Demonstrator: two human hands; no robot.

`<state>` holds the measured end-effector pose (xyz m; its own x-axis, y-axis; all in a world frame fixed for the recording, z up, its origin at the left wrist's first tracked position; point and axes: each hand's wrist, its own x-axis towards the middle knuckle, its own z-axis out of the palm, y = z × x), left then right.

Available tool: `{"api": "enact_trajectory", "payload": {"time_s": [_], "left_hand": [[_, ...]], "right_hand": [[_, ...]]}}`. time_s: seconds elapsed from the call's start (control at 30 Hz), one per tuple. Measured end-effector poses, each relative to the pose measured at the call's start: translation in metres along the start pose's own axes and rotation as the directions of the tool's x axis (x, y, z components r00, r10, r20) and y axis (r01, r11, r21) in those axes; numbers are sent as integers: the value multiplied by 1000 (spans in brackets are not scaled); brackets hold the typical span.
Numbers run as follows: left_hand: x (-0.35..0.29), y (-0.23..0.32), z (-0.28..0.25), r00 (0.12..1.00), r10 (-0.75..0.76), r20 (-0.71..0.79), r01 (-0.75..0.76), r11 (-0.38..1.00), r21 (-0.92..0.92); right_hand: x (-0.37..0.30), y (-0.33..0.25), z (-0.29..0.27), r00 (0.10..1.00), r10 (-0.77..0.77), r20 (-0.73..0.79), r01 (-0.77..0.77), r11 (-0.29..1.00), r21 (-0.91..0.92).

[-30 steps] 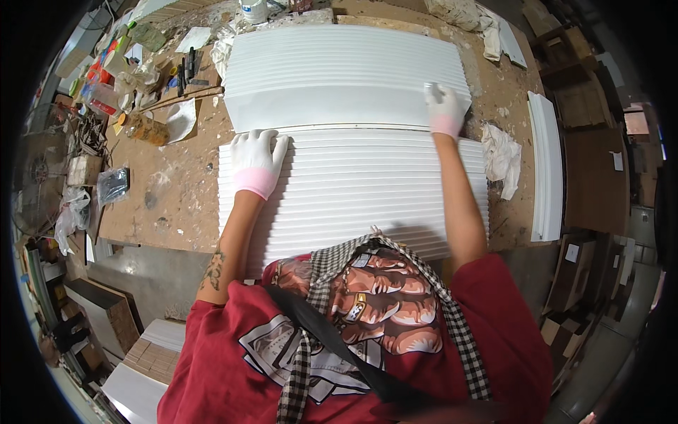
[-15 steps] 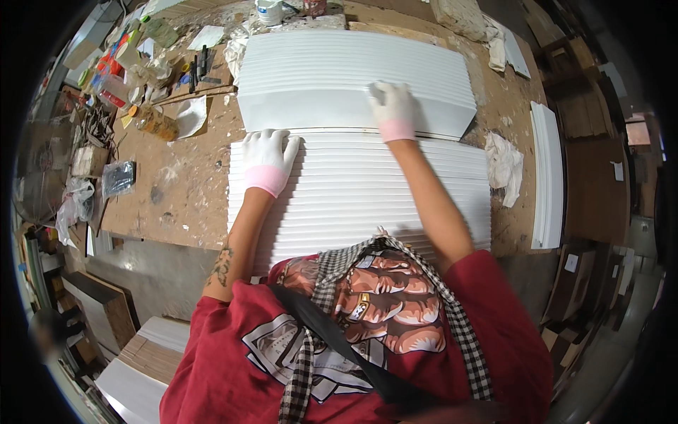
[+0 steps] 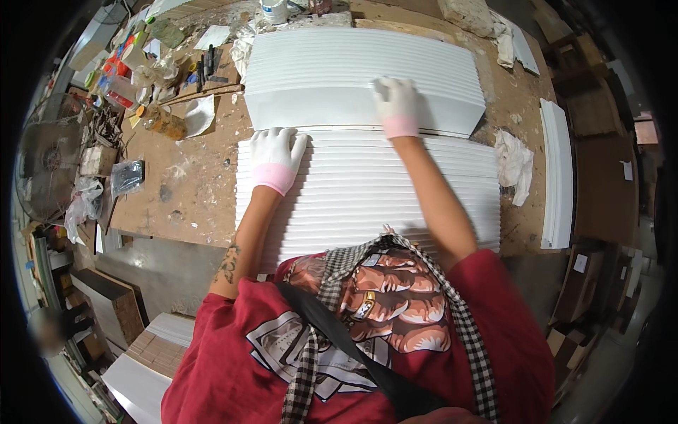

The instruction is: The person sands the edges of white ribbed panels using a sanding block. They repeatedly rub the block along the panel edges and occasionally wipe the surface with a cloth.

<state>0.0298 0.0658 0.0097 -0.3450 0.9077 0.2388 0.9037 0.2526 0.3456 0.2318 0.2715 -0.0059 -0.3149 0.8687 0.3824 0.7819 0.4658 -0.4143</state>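
Observation:
Two white panels with ribbed grooves lie one beyond the other on the workbench. The far panel (image 3: 311,106) has a smooth strip along its near side, while the near panel (image 3: 367,184) is ribbed all over where it shows. My left hand (image 3: 277,150), in a white glove with a pink cuff, rests palm down with fingers apart on the near panel's far left corner. On the far panel, my gloved right hand (image 3: 397,100) is closed around a small grey pad (image 3: 376,86), pressing it to the surface. The palm side of that hand is hidden.
Bottles, pens and scraps crowd the bench's left end, including an orange-capped bottle (image 3: 162,121). A white cloth (image 3: 514,166) lies right of the panels, near a long white strip (image 3: 556,173). A fan (image 3: 51,157) stands at the far left.
The whole view has shifted slightly, placing the bench a little farther right. Both hands keep nearly the same places on the panels, and the right still grips the pad.

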Motion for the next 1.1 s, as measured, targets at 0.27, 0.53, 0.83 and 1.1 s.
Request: {"api": "enact_trajectory", "payload": {"time_s": [0.27,0.53,0.83,1.1], "left_hand": [[0,-3,4,1000,5,2,-5,1000,18],[-1,-1,1,1000,4,6,-4,1000,7],[-1,-3,1,1000,15,22,-15,1000,-2],[31,-9,16,997,32,-67,-35,998,-55]], "right_hand": [[6,15,-8,996,-23,-90,29,998,61],[-8,-64,17,992,-92,85,82,990,112],[9,159,-62,980,129,-151,-145,984,-100],[35,306,-83,910,327,-256,-366,923,-120]]}}
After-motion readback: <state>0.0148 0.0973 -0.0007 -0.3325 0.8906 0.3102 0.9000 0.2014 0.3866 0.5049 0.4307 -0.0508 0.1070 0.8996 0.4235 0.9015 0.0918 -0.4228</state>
